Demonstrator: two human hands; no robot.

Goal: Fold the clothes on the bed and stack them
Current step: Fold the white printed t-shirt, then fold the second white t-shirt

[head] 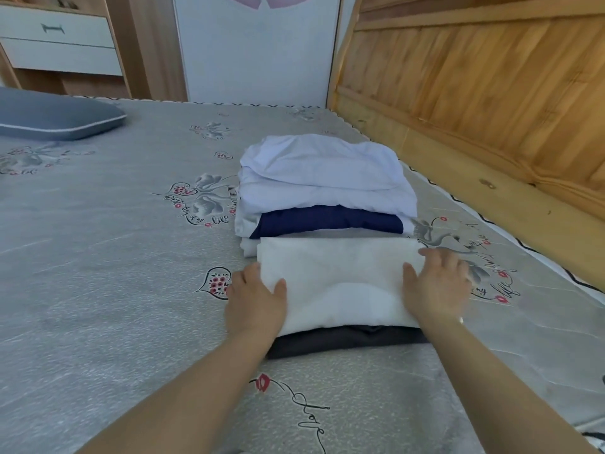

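Observation:
A folded white garment (pixel 337 283) lies on top of a folded dark grey one (pixel 347 342), near me on the grey patterned bed (pixel 114 257). My left hand (pixel 257 301) rests at its left edge, thumb on top and fingers along the side. Over at its right edge, my right hand (pixel 437 285) lies flat with fingers spread. Just behind stands a stack of folded clothes (pixel 324 191): pale lilac pieces on top, a navy piece and a white one below.
A blue-grey pillow (pixel 55 116) lies at the far left of the bed. The wooden headboard (pixel 474 93) runs along the right side. A white cabinet door (pixel 258 50) and a drawer unit (pixel 59 40) stand beyond the bed's far edge.

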